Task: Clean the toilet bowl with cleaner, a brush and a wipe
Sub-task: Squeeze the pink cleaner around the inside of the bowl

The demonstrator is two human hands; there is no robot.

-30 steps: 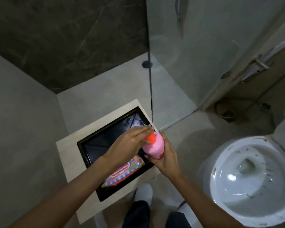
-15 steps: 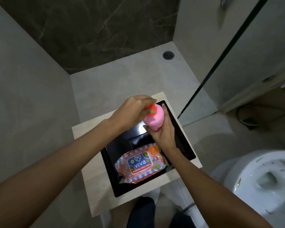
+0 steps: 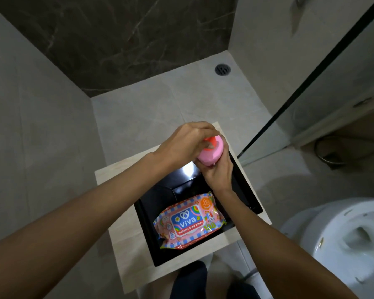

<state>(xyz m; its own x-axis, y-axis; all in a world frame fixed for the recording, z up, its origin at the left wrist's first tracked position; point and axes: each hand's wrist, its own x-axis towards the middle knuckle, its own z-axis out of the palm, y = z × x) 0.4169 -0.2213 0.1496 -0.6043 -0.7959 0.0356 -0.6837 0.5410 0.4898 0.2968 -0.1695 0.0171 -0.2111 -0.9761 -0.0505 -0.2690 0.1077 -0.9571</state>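
A pink cleaner bottle (image 3: 212,155) with an orange-red cap (image 3: 212,143) is held upright over a black tray (image 3: 244,188). My right hand (image 3: 219,171) grips the bottle's body from below. My left hand (image 3: 186,142) covers the top, with its fingers curled round the cap. A pink pack of baby wipes (image 3: 189,222) lies in the near part of the tray. The white toilet bowl (image 3: 341,236), speckled with dirt, is at the lower right. No brush is in view.
The tray sits on a pale wooden stand (image 3: 121,234). Behind it lie the shower floor with a round drain (image 3: 222,69) and a dark marble wall. A glass shower panel with a black edge (image 3: 307,83) runs on the right. A hose (image 3: 330,152) lies coiled on the floor.
The view has swung left and down, so the toilet slid to the right edge and the wipes pack came fully into sight. Both hands stay on the bottle, with the left working at the cap.
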